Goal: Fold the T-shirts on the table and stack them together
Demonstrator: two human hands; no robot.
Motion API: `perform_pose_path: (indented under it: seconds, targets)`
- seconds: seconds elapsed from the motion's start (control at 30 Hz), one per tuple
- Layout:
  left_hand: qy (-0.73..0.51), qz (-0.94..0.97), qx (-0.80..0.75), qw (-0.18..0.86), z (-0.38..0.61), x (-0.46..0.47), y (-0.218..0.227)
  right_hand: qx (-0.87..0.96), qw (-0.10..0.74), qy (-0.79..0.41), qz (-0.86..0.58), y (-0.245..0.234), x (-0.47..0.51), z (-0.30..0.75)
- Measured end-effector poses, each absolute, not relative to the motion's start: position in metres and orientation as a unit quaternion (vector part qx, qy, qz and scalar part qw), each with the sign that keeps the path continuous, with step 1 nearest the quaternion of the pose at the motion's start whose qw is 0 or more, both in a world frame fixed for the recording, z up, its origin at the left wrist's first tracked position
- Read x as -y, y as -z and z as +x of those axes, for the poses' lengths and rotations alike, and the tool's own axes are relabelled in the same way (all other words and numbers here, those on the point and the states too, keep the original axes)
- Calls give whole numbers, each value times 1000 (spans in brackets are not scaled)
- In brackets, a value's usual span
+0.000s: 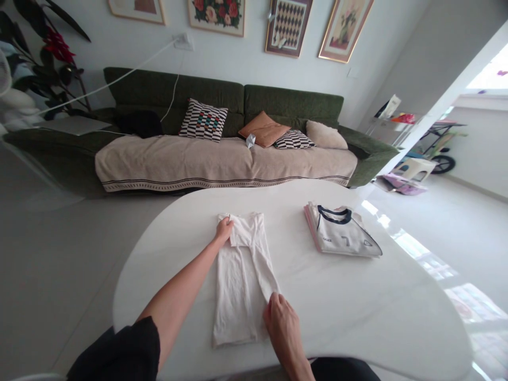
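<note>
Head camera, nearest first: the right hand point(283, 330) curls its fingers over the long edge of a narrow-folded white cotton T-shirt point(240, 286) (gripping or only pressing cannot be told), while the left hand point(223, 230) sits with fingers closed together on its top end, turned down over the body: the fold is in progress. The shirt lies on a curved white tabletop point(357, 328). Beyond it, a folded white jersey point(341, 233) with a navy collar, printed 7, rests on a pink folded cloth point(311, 227); its small lettering is unreadable. A dark green sofa point(222, 100) stands farthest.
</note>
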State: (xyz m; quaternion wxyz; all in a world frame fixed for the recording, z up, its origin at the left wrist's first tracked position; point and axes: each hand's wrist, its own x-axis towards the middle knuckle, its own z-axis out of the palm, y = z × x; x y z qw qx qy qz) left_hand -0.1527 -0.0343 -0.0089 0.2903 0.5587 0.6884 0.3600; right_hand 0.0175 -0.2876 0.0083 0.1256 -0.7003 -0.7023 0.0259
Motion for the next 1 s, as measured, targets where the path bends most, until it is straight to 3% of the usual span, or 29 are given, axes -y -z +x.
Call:
perform_pose_path:
  seconds: [0.23,0.4,0.53,0.63,0.7,0.87,1.0]
  targets:
    - [-332,554,-724,241,-163,38,11,758,68,-121,-637,-9,283,0]
    - [-313,572,-722,232,-171,44,12,777,89,-205,-588,-17,275,12]
    - [-306,585,-723,200,-170,56,6,760,101,-344,-543,-30,265,29]
    - [-306,666,-670,120,-165,67,5,734,95,-456,-494,-37,238,45]
    - [-272,747,-602,78,-160,73,9,740,110,-434,-502,-41,204,55]
    - [-193,789,-579,65,-155,79,29,750,170,-188,-612,-45,98,45]
    - [-196,782,-589,53,-156,79,34,785,147,-141,-585,-19,55,8]
